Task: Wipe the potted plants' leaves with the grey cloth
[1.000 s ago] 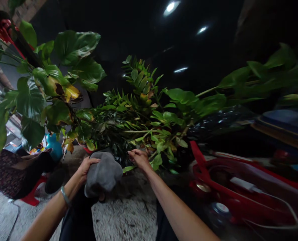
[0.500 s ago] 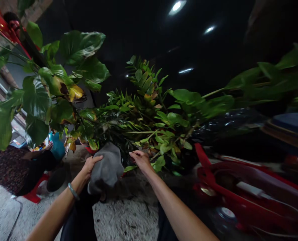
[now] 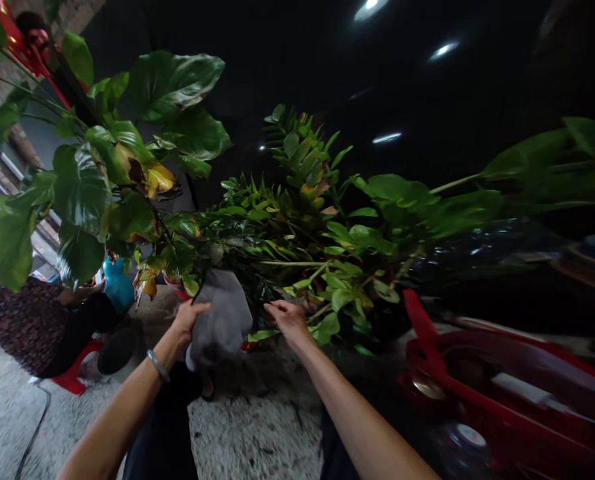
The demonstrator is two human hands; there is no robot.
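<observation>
Green plants (image 3: 297,220) are spread across the middle, against a dark wall (image 3: 287,60). To the right, a red basket (image 3: 522,400) is seen, partly blurred. At the left side, a person (image 3: 27,313) is seated on a stool (image 3: 72,377). The grey cloth (image 3: 222,317) is gripped at its edge by the left hand (image 3: 187,320) — it is hung below the leaves, between both hands. The right hand (image 3: 290,320) is held near the leaves, fingers bent — whether anything is pinched cannot be told. On the left wrist, a bracelet (image 3: 158,366) is worn.

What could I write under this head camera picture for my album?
Left hand holds a gray cloth; right hand beside leafy green plants.
</observation>
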